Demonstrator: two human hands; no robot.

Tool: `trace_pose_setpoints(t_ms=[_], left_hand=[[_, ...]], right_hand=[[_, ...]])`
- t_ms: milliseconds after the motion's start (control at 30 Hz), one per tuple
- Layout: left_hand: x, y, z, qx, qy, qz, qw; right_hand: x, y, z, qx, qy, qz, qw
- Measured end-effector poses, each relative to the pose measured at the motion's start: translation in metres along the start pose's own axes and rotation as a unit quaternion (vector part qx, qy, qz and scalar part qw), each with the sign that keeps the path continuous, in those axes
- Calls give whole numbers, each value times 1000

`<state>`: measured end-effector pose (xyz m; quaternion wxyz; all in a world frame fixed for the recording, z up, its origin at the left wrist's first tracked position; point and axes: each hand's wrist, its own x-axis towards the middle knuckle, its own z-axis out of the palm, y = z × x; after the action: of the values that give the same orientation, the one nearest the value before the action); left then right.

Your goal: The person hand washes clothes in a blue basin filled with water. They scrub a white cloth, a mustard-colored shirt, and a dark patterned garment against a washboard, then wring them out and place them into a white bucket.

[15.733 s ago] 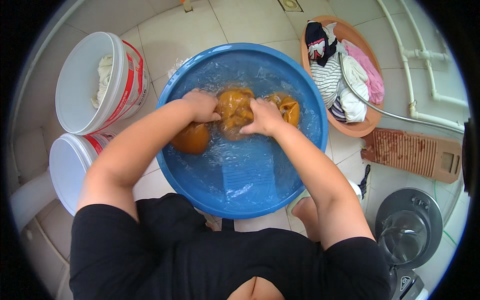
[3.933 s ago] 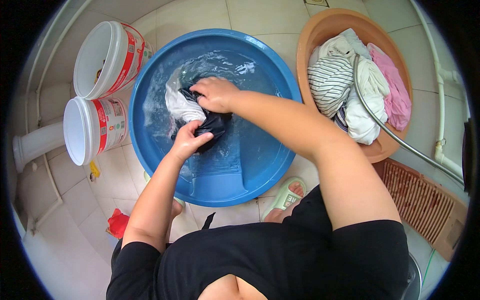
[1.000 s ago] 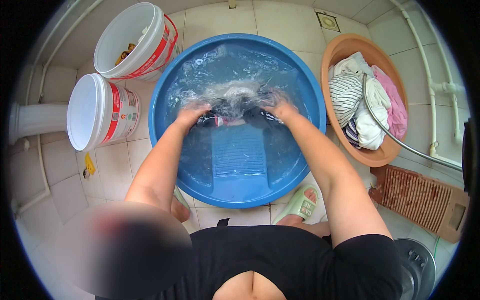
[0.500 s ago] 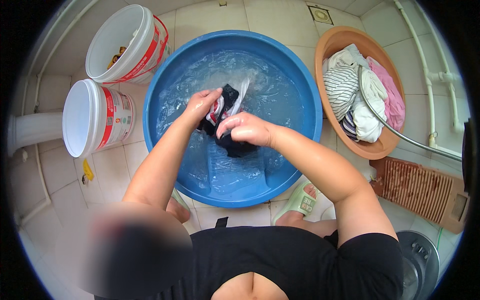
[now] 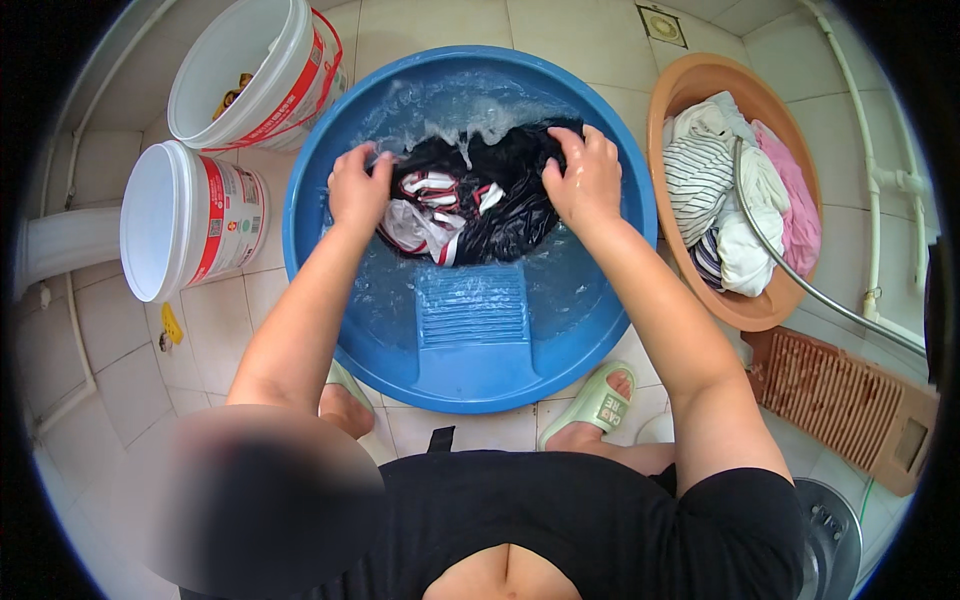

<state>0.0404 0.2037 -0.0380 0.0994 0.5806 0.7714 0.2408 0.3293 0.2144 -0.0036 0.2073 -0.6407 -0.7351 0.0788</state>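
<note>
A black garment (image 5: pixel 510 205) with white and red striped trim lies spread and soaked in the water of a large blue basin (image 5: pixel 470 385). Suds and ripples surround its far edge. At the garment's left edge is my left hand (image 5: pixel 360 190), thumb and fingers bent and apart, with no cloth visible between them. My right hand (image 5: pixel 585 180) curls over the garment's right end, black cloth between thumb and fingers. Its fingertips are partly hidden by the cloth. Nearer me, the ribbed washboard (image 5: pixel 472 305) moulded into the basin shows bare.
An orange tub (image 5: pixel 675 75) of white, striped and pink clothes stands right, crossed by a grey hose (image 5: pixel 765 240). Two white buckets (image 5: pixel 215 225) (image 5: pixel 285 90) stand left. A brown washboard (image 5: pixel 835 400) lies at lower right. My feet in green slippers (image 5: pixel 600 405) flank the basin's near side.
Both hands have moved apart, left hand leftward and right hand rightward and farther away. The bunched garment now lies spread out in the water, farther from the moulded washboard.
</note>
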Motion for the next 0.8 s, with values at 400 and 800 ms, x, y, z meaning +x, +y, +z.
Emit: trace_pose_setpoints(t_ms=[400,800], left_hand=[[-20,27,2,182,-420,92,884],[-16,34,27,-671,-254,-288,635]], right_hand=[[-10,-6,60,-135,-338,-111,925],[-2,-66,72,292,-90,6,952]])
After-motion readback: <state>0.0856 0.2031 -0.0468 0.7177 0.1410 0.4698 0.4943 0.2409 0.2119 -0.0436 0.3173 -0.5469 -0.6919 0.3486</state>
